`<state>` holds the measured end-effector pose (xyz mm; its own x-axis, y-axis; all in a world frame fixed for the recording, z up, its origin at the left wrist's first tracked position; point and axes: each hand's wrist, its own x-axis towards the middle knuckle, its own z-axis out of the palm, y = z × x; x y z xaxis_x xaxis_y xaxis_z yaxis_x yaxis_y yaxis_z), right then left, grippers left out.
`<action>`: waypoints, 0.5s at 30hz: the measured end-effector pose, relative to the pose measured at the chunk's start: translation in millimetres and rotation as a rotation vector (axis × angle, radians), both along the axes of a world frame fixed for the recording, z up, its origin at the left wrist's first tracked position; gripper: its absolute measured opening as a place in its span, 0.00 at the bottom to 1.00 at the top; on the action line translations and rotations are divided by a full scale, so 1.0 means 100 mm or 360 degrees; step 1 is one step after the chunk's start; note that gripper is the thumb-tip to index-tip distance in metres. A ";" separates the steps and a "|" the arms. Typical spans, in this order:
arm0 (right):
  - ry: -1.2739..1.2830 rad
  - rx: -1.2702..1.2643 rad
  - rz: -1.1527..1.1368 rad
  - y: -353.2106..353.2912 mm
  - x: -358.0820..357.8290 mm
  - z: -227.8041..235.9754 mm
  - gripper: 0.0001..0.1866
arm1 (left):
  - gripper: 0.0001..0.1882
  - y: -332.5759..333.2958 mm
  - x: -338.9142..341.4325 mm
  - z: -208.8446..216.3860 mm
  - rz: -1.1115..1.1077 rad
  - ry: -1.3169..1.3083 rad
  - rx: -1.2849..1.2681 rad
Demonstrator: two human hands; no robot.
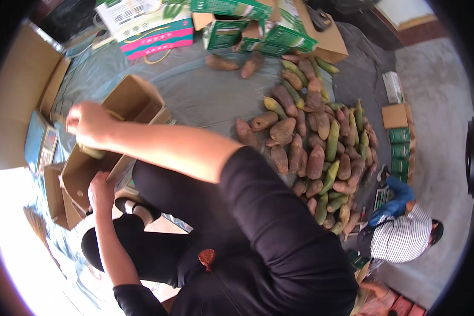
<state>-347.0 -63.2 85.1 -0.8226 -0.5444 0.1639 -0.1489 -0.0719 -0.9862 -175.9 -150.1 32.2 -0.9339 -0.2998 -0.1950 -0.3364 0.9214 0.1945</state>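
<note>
An open brown cardboard box (137,97) lies on the grey ground sheet in front of me. My right hand (88,124) reaches across over the box, fingers closed on a yellow-green piece of produce (93,152) that is mostly hidden under the hand. Lower down, my left hand (101,192) grips the box's near flap (76,181). My legs in black trousers are folded just right of the box.
A long pile of brown-purple tubers and green-yellow produce (313,147) stretches along the right. Green cartons (231,21) and a pink-and-white carton (155,34) lie at the top. Flat cardboard (21,95) lies left. Another person in a striped shirt (403,237) crouches at lower right.
</note>
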 end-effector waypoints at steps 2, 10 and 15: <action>0.0126 0.0580 0.0162 -0.33 0.07 -0.43 0.04 | 0.11 -0.04 0.04 -0.02 -0.0032 0.0037 0.0013; 0.0131 0.0305 -0.0001 0.84 -0.08 -0.23 0.06 | 0.09 0.00 0.01 0.00 -0.0028 0.0058 0.0164; 0.0025 0.0064 -0.0484 2.14 0.02 -0.55 0.05 | 0.09 -0.05 0.01 0.02 0.0086 0.0011 0.0160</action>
